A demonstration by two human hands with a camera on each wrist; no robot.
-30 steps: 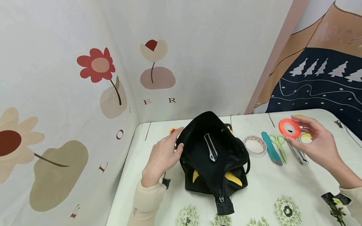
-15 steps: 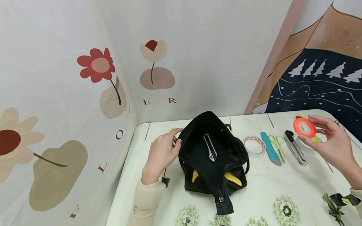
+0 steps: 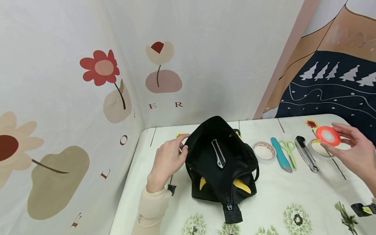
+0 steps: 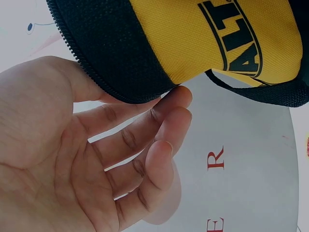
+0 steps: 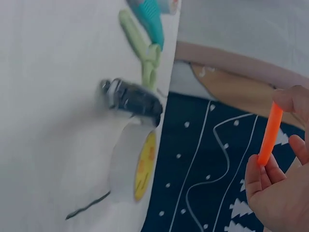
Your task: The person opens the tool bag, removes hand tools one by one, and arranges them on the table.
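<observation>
My left hand (image 3: 168,160) pinches the left rim of a black and yellow zip bag (image 3: 202,163), which stands with its mouth spread. In the left wrist view the thumb goes behind the zipped edge and the fingertips (image 4: 181,96) touch it from the other side. A utility knife (image 3: 218,153) lies inside the bag. At the far right my right hand (image 3: 356,150) holds a small orange tape roll (image 3: 328,136) by its edge, above the table. The right wrist view shows that roll (image 5: 271,133) edge-on between thumb and fingertips.
Right of the bag lie a clear tape roll (image 3: 265,159), a teal-handled tool (image 3: 281,155), green scissors (image 3: 289,147), a black-and-silver utility knife (image 3: 306,153) and another tape roll (image 3: 315,150). A printed cloth wall (image 3: 205,65) rises behind the table (image 3: 270,189).
My right hand has moved to the right with the orange tape roll, away from above the scissors and knife. The left hand and the bag stay nearly where they were.
</observation>
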